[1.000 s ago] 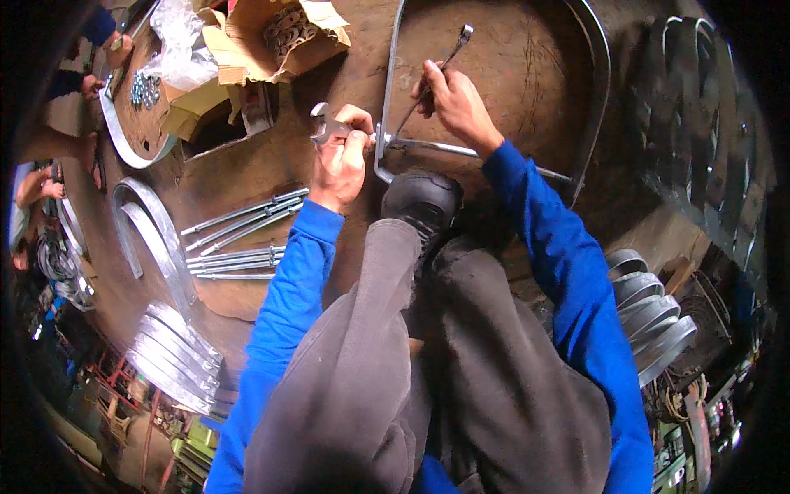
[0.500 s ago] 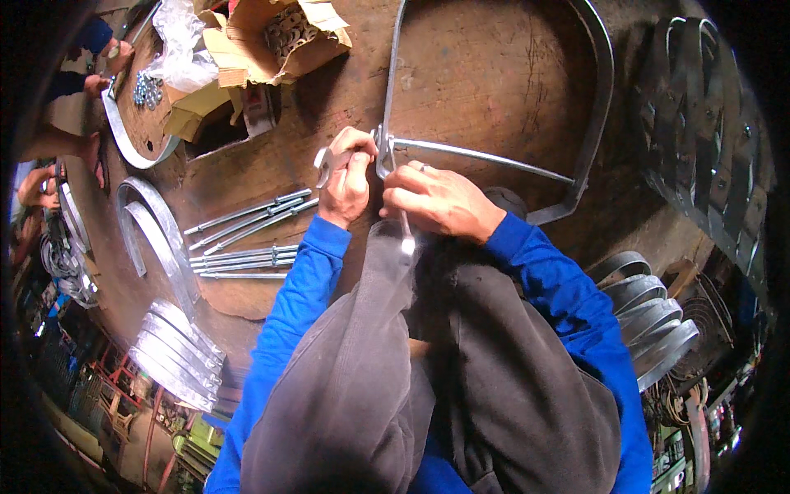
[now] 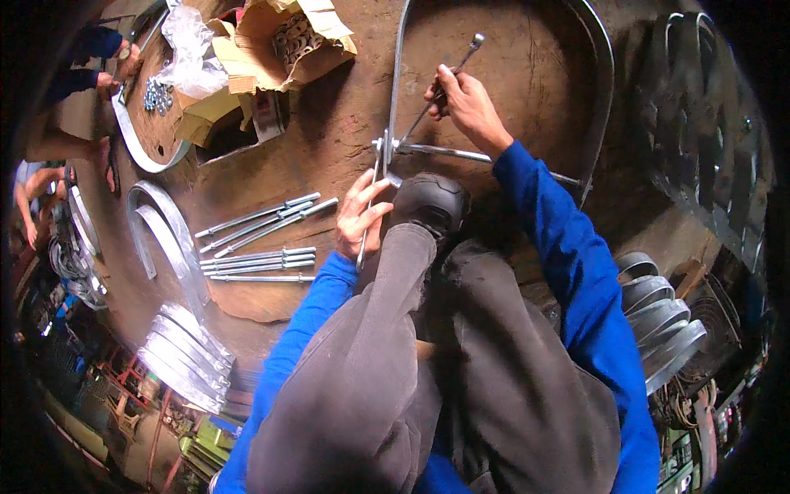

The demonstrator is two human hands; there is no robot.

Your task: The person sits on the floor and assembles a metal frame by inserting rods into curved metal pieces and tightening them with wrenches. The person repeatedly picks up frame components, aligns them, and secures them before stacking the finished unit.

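A U-shaped flat metal band (image 3: 607, 90) lies on the brown work surface, crossed by a threaded rod (image 3: 453, 153) with a nut at its left end. My right hand (image 3: 471, 107) is closed round a combination wrench (image 3: 469, 54); its ring end points up and away, and its lower end reaches the nut on the rod. My left hand (image 3: 362, 216) is closed on a second wrench (image 3: 378, 169), which stretches from below the hand up to the outer side of the same joint. My black shoe (image 3: 429, 202) rests just right of my left hand.
Several threaded rods (image 3: 263, 259) lie left of my left arm. Beyond them stand an open carton of metal pieces (image 3: 296, 43) and loose nuts (image 3: 158, 96). Curved metal bands are stacked at left (image 3: 183, 354) and right (image 3: 658, 317). Another person's hands (image 3: 123, 62) work at far left.
My right hand has moved up and right from the joint, swinging its wrench upward. My left hand has lowered, its wrench now against the joint. The shoe has come into view.
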